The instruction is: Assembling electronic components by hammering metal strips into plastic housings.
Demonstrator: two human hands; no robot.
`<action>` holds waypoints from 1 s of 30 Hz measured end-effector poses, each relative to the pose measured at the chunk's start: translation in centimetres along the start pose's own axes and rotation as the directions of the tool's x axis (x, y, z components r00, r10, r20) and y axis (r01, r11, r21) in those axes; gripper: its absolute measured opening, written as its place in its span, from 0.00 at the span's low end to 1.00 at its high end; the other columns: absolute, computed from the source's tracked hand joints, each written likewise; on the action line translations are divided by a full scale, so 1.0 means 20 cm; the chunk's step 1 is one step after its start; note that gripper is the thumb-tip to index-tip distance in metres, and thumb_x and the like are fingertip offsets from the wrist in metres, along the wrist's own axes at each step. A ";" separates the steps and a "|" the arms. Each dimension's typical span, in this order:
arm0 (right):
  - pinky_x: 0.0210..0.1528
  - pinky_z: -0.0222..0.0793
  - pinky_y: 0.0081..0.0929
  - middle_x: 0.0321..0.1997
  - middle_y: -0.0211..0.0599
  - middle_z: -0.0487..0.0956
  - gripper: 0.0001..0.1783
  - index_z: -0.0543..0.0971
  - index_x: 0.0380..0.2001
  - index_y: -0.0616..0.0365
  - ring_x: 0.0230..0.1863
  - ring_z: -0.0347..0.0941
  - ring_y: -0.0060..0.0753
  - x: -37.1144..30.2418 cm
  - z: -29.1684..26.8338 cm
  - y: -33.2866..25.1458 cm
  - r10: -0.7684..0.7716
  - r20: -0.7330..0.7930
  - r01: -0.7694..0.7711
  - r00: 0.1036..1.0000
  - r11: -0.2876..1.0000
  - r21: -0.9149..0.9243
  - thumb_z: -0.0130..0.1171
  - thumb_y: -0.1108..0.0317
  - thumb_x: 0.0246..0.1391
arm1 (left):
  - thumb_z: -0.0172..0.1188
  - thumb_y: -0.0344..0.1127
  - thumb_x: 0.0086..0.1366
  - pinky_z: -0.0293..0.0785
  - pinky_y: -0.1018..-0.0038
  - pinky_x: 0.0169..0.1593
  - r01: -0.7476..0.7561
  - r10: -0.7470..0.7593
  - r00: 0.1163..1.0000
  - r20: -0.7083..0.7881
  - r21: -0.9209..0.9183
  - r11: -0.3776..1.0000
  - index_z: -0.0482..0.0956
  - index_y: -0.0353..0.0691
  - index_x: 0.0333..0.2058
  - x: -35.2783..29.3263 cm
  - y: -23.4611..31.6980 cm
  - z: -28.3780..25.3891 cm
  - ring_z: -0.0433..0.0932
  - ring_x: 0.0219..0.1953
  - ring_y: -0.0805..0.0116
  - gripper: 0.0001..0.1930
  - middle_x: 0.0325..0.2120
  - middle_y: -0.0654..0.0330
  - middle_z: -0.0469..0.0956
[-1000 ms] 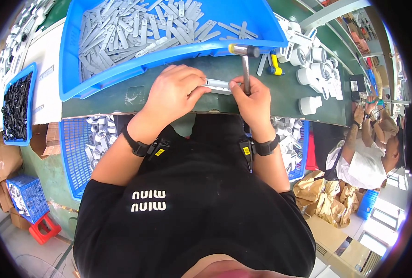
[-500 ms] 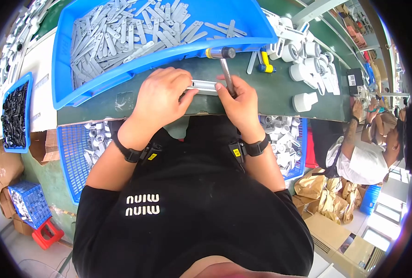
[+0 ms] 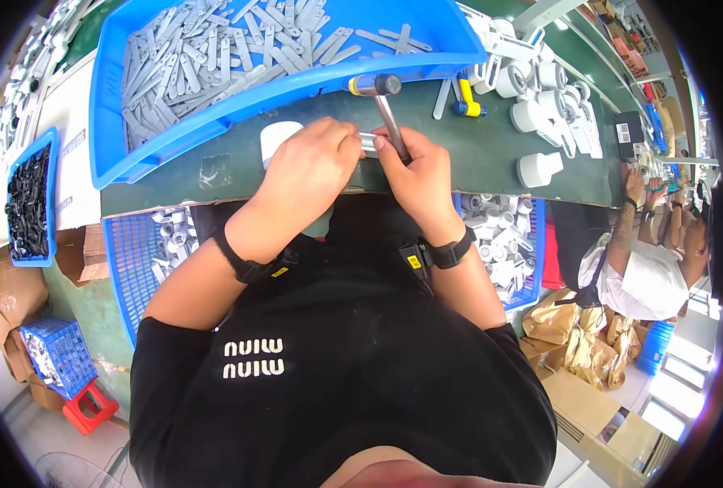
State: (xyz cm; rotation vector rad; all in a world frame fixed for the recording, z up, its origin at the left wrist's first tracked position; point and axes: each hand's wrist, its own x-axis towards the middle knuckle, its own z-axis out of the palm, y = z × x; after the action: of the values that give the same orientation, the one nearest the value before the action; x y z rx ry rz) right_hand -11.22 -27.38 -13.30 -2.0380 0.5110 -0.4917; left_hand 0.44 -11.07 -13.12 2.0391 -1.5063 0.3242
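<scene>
- Just above the near edge of the bench (image 3: 491, 154): the left hand (image 3: 312, 160) is closed around a white part (image 3: 368, 142), its fingertips and thumb covering the middle.
- To the left of that hand: a white cup (image 3: 278, 138) projects past the knuckles. It appears to belong to the same part; the join is hidden.
- Opposite, right hand (image 3: 420, 169): grasps the shaft of a hammer (image 3: 387, 114) and sets its thumb at the right end of the white part. The hammer head points away from the body, clear of the part.
- Step in hand (judgement): locating and steadying the part by finger pressure, with the hammer ready.
- Next move (judgement): calls for a firm left grip, support beneath the part, and the right thumb clear before any tap.
- Right side of the bench: a single white fitting (image 3: 538, 170) lies apart from a cluster of white fittings (image 3: 548, 106).
- Beyond the hands: a blue tray (image 3: 296, 84) holds loose grey strips (image 3: 207, 65). By its right front corner lies a yellow-and-blue tool (image 3: 468, 103), beside one loose strip (image 3: 442, 99).
</scene>
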 end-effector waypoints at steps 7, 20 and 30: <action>0.30 0.68 0.20 0.26 0.28 0.81 0.22 0.82 0.65 0.60 0.25 0.67 0.15 -0.10 -0.06 0.01 -0.133 -0.097 0.145 0.986 0.982 0.124 0.63 0.73 0.69 | 0.72 0.28 0.58 0.83 0.64 0.41 -0.014 0.016 0.995 -0.103 0.027 1.000 0.83 0.36 0.35 -0.01 0.00 0.03 0.85 0.40 0.56 0.08 0.39 0.58 0.85; 0.31 0.74 0.33 0.27 0.47 0.78 0.29 0.80 0.68 0.60 0.24 0.75 0.42 -0.27 -0.31 0.05 -0.379 0.063 0.382 0.923 0.889 -0.253 0.56 0.86 0.64 | 0.72 0.32 0.56 0.82 0.66 0.38 -0.057 0.066 0.979 -0.195 0.053 0.997 0.80 0.39 0.29 0.00 -0.01 0.06 0.81 0.35 0.60 0.08 0.31 0.61 0.78; 0.33 0.71 0.29 0.25 0.44 0.75 0.28 0.80 0.69 0.57 0.23 0.71 0.36 -0.28 -0.33 0.03 -0.220 0.081 0.232 0.972 0.954 -0.189 0.59 0.81 0.67 | 0.72 0.31 0.57 0.81 0.64 0.36 -0.025 0.020 0.982 -0.190 -0.023 0.999 0.79 0.38 0.29 0.00 0.00 0.05 0.82 0.34 0.58 0.09 0.30 0.59 0.78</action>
State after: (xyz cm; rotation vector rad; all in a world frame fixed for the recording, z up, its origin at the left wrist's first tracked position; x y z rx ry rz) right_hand -19.35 -29.25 -11.44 -2.3101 0.3007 -0.5319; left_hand 0.39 -11.63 -13.96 1.9135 -1.4097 0.4918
